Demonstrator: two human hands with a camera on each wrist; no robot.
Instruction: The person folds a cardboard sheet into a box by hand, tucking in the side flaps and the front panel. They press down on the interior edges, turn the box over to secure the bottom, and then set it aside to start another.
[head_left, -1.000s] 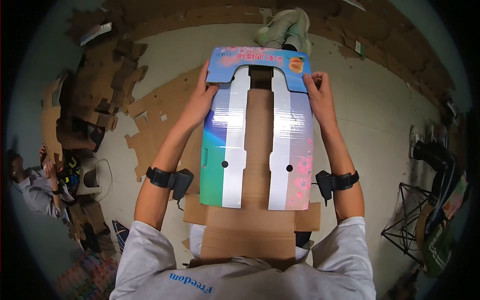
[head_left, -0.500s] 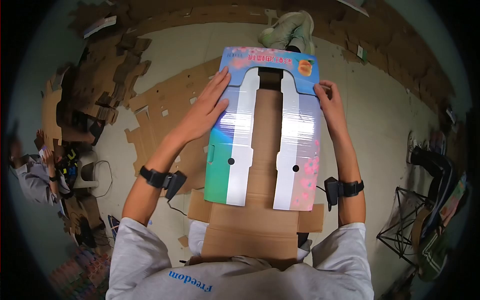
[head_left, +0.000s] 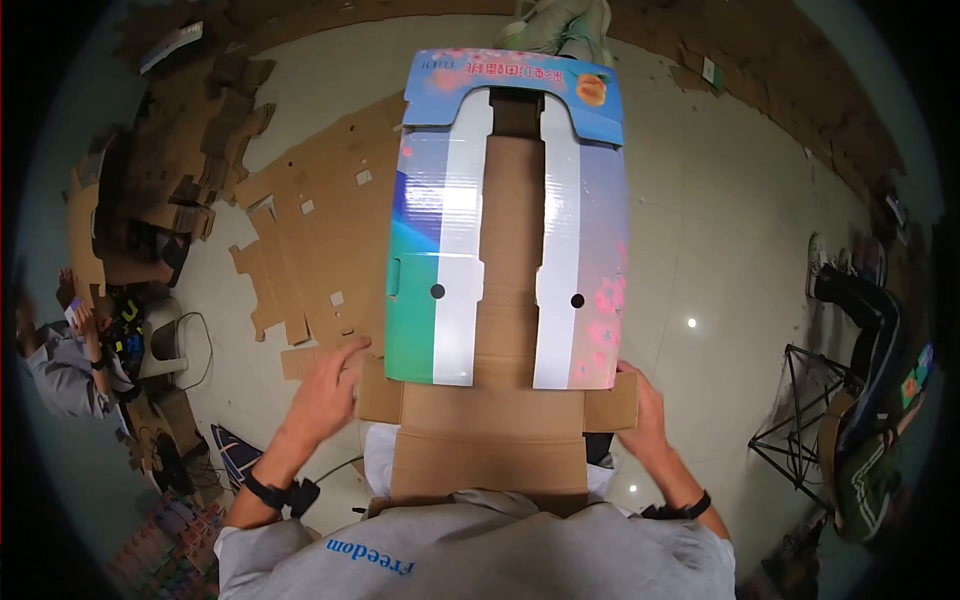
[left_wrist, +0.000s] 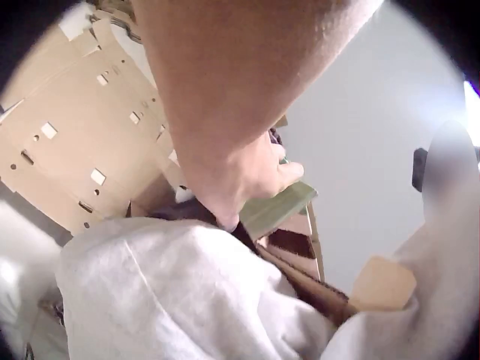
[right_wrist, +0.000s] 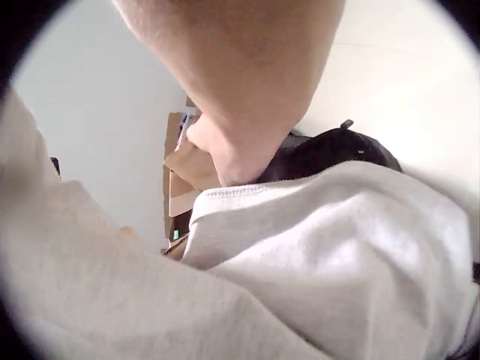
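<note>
A printed fruit carton stands before me, with blue, green and pink sides, white strips and a long slot down the middle. Its brown cardboard bottom flap reaches toward my shirt, with small side flaps at both corners. My left hand is beside the left side flap, fingers extended toward the carton's lower corner. At the right side flap is my right hand, its fingertips at the flap's upper outer edge, partly hidden behind it. In the right wrist view, a fingertip shows over brown cardboard.
Flattened cardboard sheets lie on the floor to the left, with a cardboard pile behind. A seated person is at far left. A black wire frame and another person's legs are at right. Shoes stand beyond the carton.
Both hands have left the carton's far upper sides and come back toward my body, to the lower side flaps. The carton appears higher in the head view.
</note>
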